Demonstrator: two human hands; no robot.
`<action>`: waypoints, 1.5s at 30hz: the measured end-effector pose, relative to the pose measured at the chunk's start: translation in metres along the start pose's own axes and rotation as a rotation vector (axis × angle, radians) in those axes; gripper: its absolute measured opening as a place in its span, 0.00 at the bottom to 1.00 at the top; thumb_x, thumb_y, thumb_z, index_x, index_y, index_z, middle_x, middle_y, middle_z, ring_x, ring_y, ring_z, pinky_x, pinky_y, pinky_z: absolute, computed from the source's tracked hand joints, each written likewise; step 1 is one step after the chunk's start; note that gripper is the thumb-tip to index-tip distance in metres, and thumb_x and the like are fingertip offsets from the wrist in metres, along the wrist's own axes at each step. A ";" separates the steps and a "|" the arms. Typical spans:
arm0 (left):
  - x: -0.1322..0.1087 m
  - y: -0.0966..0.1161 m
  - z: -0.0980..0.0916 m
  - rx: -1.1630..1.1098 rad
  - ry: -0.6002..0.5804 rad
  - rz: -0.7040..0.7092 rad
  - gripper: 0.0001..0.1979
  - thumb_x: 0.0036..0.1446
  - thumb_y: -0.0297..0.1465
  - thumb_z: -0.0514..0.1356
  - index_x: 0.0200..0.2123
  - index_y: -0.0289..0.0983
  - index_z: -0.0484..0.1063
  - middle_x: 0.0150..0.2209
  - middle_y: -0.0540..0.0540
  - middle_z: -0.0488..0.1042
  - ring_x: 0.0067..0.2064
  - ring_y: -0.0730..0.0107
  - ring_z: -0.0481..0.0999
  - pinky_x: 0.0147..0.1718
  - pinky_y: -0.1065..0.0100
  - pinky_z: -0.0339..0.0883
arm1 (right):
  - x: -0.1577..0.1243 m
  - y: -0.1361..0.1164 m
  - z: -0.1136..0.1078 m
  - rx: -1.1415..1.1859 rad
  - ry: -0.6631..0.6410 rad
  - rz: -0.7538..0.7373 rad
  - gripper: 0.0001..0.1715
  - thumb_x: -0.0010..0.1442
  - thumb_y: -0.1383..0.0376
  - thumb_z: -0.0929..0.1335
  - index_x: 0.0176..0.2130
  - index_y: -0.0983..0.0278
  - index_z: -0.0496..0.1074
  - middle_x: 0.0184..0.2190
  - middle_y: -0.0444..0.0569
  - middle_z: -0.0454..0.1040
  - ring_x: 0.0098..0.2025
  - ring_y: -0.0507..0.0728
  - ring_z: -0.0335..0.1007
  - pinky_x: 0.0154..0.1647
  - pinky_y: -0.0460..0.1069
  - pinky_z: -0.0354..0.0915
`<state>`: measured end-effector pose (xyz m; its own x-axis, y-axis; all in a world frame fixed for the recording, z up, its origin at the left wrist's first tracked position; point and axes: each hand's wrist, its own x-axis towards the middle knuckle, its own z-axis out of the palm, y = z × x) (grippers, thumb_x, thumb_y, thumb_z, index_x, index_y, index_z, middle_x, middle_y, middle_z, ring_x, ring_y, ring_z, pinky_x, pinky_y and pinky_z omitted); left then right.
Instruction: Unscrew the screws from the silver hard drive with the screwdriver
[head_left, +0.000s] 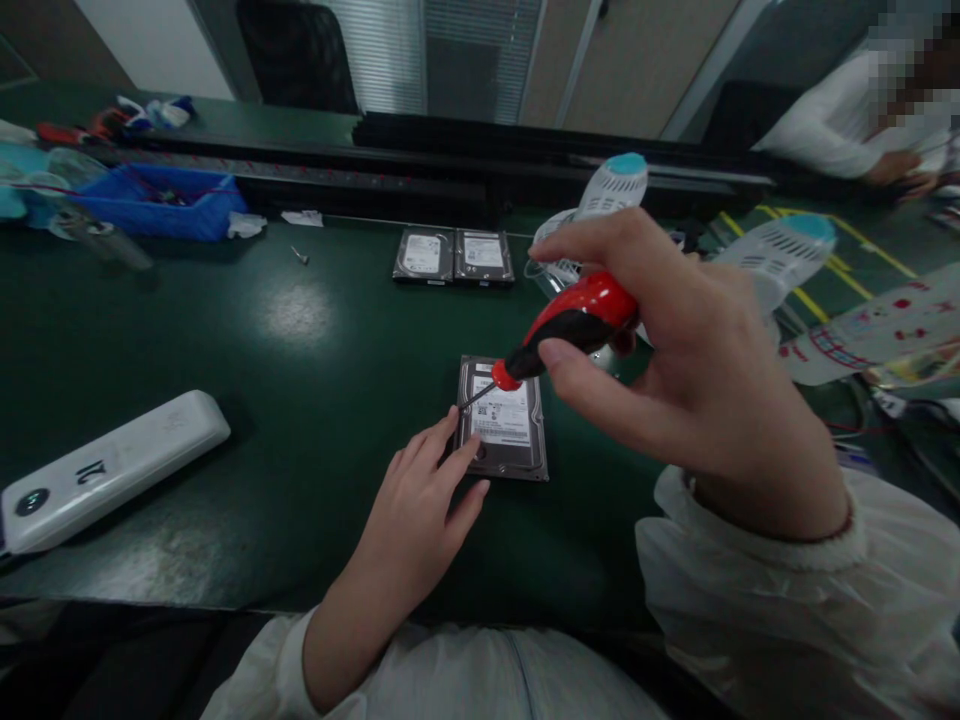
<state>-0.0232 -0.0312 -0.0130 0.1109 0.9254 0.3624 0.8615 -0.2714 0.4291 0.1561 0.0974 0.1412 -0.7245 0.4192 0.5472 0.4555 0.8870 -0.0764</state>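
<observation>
A hard drive [508, 425] with a white label lies flat on the dark green table [315, 400] in front of me. My left hand [424, 500] rests at the drive's near left corner, fingers stretched out and touching its edge. My right hand [690, 370] is closed around the red and black handle of a screwdriver [559, 330]. The thin shaft slants down to the left, and its tip sits at the drive's left edge, near the top corner.
Two more hard drives [454, 257] lie side by side farther back. A white oblong device [105, 468] sits at the left, a blue bin [154, 200] at the back left. White and teal tools [780, 250] stand at the right. Another person's sleeve [832, 125] shows at the top right.
</observation>
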 end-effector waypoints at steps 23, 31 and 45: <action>0.001 0.000 0.000 -0.012 -0.036 -0.036 0.19 0.69 0.31 0.58 0.61 0.35 0.71 0.68 0.31 0.68 0.65 0.45 0.72 0.57 0.42 0.74 | 0.001 0.002 -0.001 0.009 -0.006 -0.011 0.31 0.68 0.57 0.68 0.63 0.72 0.67 0.31 0.45 0.72 0.29 0.53 0.64 0.30 0.49 0.54; 0.001 0.001 -0.001 0.008 -0.023 -0.022 0.18 0.69 0.31 0.58 0.60 0.35 0.71 0.67 0.31 0.70 0.63 0.45 0.74 0.55 0.42 0.76 | 0.000 0.004 -0.001 0.046 -0.050 -0.043 0.33 0.70 0.60 0.64 0.69 0.70 0.62 0.47 0.54 0.77 0.33 0.53 0.69 0.34 0.50 0.58; 0.001 0.002 0.001 0.004 -0.015 -0.028 0.19 0.69 0.31 0.58 0.61 0.35 0.71 0.67 0.31 0.70 0.63 0.45 0.74 0.55 0.42 0.75 | 0.000 0.003 0.002 -0.060 0.016 0.083 0.32 0.66 0.51 0.66 0.62 0.63 0.65 0.28 0.43 0.74 0.26 0.55 0.68 0.29 0.50 0.56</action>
<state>-0.0208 -0.0309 -0.0125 0.0940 0.9366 0.3375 0.8664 -0.2440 0.4357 0.1559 0.1002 0.1392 -0.6748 0.4874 0.5541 0.5441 0.8359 -0.0727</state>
